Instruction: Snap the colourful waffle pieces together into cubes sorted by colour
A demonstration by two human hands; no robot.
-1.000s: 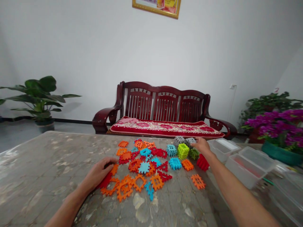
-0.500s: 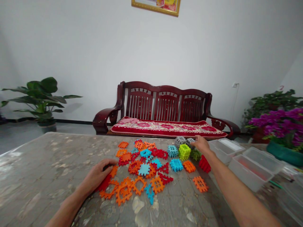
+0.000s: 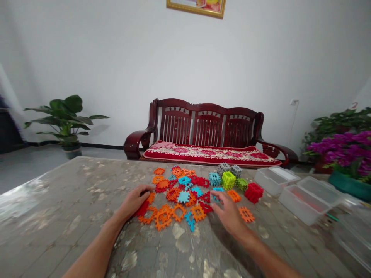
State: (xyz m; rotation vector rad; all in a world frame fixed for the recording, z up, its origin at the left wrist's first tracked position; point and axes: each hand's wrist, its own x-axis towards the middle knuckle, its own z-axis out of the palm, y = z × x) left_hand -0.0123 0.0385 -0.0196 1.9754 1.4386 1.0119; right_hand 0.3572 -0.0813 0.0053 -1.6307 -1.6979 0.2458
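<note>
Interlocking plastic building pieces with toothed edges lie spread over the table. My left hand [image 3: 135, 200] rests at the left edge of the pile, fingers loosely stretched over a red piece [image 3: 142, 209] and an orange piece [image 3: 151, 198]. My right hand [image 3: 228, 216] is at the pile's right side, thumb and fingers apart, nearest to red triangular pieces [image 3: 206, 207] and a partly covered blue stack [image 3: 218, 189]. Before my left hand lie orange frame pieces [image 3: 164, 218] and a pale blue square [image 3: 183, 197]. Behind my right hand stand a lime-green block [image 3: 228, 180] and a blue block [image 3: 215, 179].
Grey blocks [image 3: 224, 170], a dark green stack [image 3: 241, 183] and a red stack [image 3: 254, 192] stand at the right. Beyond them are clear plastic boxes [image 3: 301, 204] and a pot of purple flowers [image 3: 342, 150]. A wooden bench [image 3: 207, 129] stands behind the patterned table [image 3: 72, 208].
My right hand has come back from the grey blocks at the far right to the pile's right edge. My left hand stays on the same pieces; the view has shifted slightly.
</note>
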